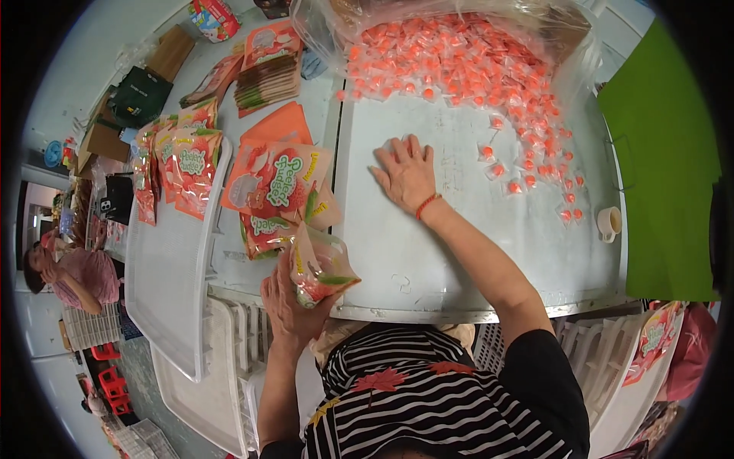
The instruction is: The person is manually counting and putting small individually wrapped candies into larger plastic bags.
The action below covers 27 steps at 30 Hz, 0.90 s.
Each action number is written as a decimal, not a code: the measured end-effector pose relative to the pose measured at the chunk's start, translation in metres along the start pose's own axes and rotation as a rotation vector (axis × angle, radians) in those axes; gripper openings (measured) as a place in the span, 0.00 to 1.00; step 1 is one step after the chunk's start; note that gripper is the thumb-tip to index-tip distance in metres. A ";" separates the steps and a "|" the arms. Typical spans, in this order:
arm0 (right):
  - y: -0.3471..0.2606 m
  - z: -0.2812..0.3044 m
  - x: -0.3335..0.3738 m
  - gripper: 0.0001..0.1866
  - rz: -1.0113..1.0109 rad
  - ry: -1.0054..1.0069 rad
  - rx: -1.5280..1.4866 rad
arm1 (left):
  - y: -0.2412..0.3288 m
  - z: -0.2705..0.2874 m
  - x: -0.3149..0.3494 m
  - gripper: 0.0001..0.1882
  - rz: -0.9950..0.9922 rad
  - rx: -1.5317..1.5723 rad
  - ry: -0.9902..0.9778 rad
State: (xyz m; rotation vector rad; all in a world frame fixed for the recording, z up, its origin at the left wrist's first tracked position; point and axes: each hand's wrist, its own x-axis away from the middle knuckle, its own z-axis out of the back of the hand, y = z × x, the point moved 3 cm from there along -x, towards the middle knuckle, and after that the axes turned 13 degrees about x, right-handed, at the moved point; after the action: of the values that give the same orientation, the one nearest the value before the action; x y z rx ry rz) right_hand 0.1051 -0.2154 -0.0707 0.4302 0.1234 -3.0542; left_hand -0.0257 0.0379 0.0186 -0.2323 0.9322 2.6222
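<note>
Seemingly a filling step

Left grip (294, 310) holds an open-topped pouch (327, 264) on the near side of the candy heap (459, 61); right grip (410, 180), spread wide over the counter (459, 264), is nearer that heap; next move probably calls for gathering candies.

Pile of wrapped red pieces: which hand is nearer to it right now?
Right. The right hand is palm down over the tabletop, short of the pile; the left hand is farther off, by the tabletop's near edge, holding a pouch.
</note>
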 end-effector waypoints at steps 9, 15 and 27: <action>0.054 0.032 0.053 0.23 -0.625 0.080 -1.889 | -0.019 0.021 -0.003 0.54 0.128 0.147 0.176; 0.109 0.030 0.083 0.23 -0.714 0.159 -1.923 | -0.030 0.024 0.007 0.51 0.087 0.131 0.210; -0.043 0.011 0.058 0.25 0.244 0.166 -0.195 | -0.020 0.025 0.001 0.51 0.135 0.293 0.243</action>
State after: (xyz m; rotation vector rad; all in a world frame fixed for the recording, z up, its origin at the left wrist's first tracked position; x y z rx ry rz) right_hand 0.0439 -0.1762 -0.0736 0.6320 0.3445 -2.7326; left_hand -0.0200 0.0687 0.0262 -0.4322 1.4453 2.5712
